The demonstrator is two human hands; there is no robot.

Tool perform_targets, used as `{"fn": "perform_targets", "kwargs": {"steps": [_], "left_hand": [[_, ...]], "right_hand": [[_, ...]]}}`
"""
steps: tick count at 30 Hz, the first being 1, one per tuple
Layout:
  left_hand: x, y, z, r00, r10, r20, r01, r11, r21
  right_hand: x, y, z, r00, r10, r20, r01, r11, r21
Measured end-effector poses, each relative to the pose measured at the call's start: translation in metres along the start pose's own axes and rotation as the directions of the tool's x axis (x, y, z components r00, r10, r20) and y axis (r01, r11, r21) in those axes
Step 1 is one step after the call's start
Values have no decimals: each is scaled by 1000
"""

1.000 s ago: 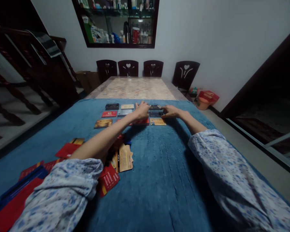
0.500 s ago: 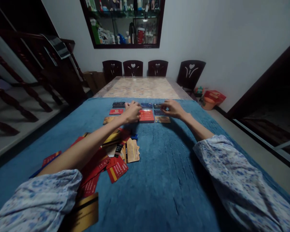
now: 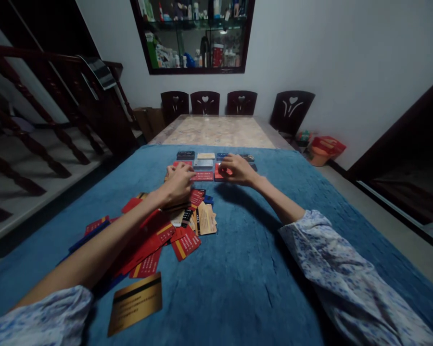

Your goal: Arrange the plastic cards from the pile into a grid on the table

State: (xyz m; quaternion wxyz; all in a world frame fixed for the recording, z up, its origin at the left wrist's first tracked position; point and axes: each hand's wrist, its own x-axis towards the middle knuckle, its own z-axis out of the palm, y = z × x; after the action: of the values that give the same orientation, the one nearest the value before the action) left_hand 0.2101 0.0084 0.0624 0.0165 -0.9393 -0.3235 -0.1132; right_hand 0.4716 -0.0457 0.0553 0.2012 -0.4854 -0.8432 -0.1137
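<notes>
Left hand (image 3: 178, 182) and right hand (image 3: 238, 169) have moved leftward over the card rows (image 3: 203, 164) on the bench (image 3: 216, 129), both half-curled, the right at the red stack (image 3: 219, 176), any grip unclear, seemingly straightening the card rows, which next calls for gentle fingertip nudging.

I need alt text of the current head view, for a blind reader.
A person's left hand and right hand reach across a blue cloth to rows of cards. Nearer, partly beneath the left forearm, lies a loose heap of mostly red cards.
</notes>
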Motion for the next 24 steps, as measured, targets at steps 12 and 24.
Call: {"fn": "perform_targets", "kwargs": {"steps": [12,24], "left_hand": [[-64,-14,-2,992,-127,13,127,992,-12],[-96,-21,-10,974,-183,131,182,983,27]], "right_hand": [[29,-58,28,983,-180,33,174,975,139],[35,-94,43,942,-298,155,263,942,207]]}}
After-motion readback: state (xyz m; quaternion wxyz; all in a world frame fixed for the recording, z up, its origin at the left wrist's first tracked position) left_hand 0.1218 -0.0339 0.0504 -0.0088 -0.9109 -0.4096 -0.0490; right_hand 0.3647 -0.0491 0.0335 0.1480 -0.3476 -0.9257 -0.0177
